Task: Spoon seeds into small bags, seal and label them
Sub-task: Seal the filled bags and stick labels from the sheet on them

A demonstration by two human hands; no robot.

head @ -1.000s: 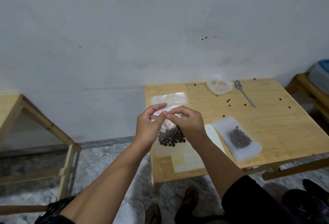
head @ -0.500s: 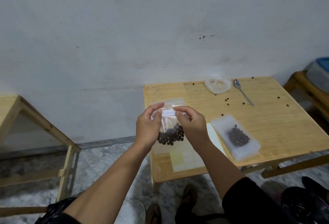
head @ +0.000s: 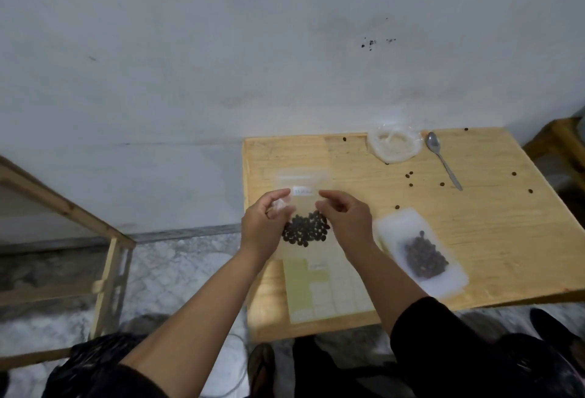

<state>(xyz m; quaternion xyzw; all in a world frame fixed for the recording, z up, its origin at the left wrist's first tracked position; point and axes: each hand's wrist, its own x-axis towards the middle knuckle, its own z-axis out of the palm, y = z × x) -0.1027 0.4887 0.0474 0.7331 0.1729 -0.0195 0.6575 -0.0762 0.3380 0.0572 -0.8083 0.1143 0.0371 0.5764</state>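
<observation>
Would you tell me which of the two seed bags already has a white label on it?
The bag held up between the hands has it; the other bag lies unlabelled on the table's right.

Dim, flat indoor light; soft, slightly blurred picture, edges bowed.

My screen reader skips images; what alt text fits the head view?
Two hands, left hand and right hand, hold a clear labelled seed bag above a wooden table; a second filled bag, spoon and label sheet lie there.
</observation>
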